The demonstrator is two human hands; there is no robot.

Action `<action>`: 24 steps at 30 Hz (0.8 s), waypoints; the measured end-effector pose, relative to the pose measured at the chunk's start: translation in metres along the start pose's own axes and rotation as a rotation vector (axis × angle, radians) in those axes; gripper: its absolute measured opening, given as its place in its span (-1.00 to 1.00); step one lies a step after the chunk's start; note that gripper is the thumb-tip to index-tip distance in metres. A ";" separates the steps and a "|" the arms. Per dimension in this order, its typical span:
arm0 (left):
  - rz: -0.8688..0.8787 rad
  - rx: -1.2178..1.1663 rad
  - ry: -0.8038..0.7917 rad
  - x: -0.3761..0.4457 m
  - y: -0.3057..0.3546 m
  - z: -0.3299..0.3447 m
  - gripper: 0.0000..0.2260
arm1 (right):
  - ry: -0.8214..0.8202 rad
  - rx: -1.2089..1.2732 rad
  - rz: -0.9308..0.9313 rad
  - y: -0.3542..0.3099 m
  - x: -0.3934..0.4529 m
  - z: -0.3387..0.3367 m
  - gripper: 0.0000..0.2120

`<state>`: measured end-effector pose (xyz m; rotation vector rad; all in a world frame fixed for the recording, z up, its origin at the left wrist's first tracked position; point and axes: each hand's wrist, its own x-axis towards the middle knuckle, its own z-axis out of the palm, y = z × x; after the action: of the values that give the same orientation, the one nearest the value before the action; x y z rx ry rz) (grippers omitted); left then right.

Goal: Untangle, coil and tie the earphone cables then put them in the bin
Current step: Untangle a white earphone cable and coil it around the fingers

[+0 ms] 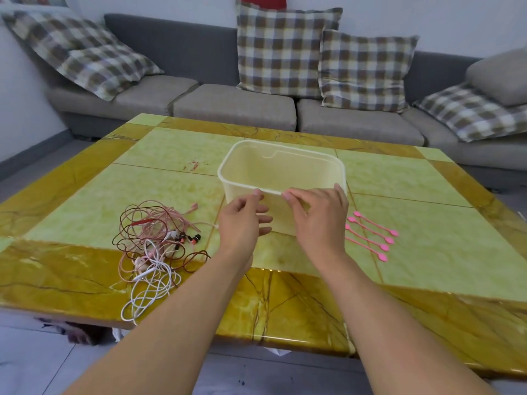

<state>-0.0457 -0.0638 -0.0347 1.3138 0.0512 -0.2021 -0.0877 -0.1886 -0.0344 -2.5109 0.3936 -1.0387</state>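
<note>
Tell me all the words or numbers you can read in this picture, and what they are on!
There are none to read. The bin, the pink ties, the earphone cables, the table and the sofa cushions show no words or numbers. The red marks on the table are only smudges, not letters.

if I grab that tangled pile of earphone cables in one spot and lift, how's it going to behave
The tangled earphone cables are thin, loose loops, so they would likely be floppy and sag. Pink, brown and white strands cross each other, so lifting one spot probably drags the whole bundle along. It looks light, and the trailing white loops near the table edge might snag or swing.
</note>
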 end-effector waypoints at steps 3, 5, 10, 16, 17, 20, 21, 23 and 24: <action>-0.030 0.024 0.036 -0.001 -0.007 -0.009 -0.84 | -0.006 0.014 -0.007 0.007 0.014 0.004 -0.72; -0.032 0.077 0.067 0.002 -0.007 -0.023 -0.89 | -0.010 0.038 -0.020 0.009 0.020 0.010 -0.70; 0.060 0.202 0.140 0.010 -0.004 -0.064 -0.93 | -0.019 0.060 -0.060 0.013 0.039 0.025 -0.74; 0.238 0.298 0.249 0.006 0.019 -0.115 -0.93 | 0.052 -0.005 -0.001 -0.019 0.037 0.039 -0.80; 0.256 0.317 0.249 0.004 0.023 -0.122 -0.92 | 0.041 0.022 -0.024 -0.034 0.029 0.041 -0.80; 0.291 0.394 0.249 0.002 0.026 -0.148 -0.89 | -0.326 0.341 -0.040 -0.091 -0.006 0.041 -0.92; 0.287 0.418 0.241 0.001 0.026 -0.156 -0.86 | -0.495 0.429 -0.053 -0.108 -0.020 0.041 -0.94; 0.265 0.456 0.200 0.002 0.023 -0.170 -0.81 | -0.755 0.429 -0.215 -0.131 -0.044 0.043 -0.92; 0.250 0.476 0.169 0.002 0.022 -0.177 -0.79 | -0.865 0.373 -0.307 -0.138 -0.055 0.043 -0.86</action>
<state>-0.0262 0.1115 -0.0595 1.7943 -0.0199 0.1203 -0.0793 -0.0339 -0.0325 -2.4191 -0.4073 -0.0220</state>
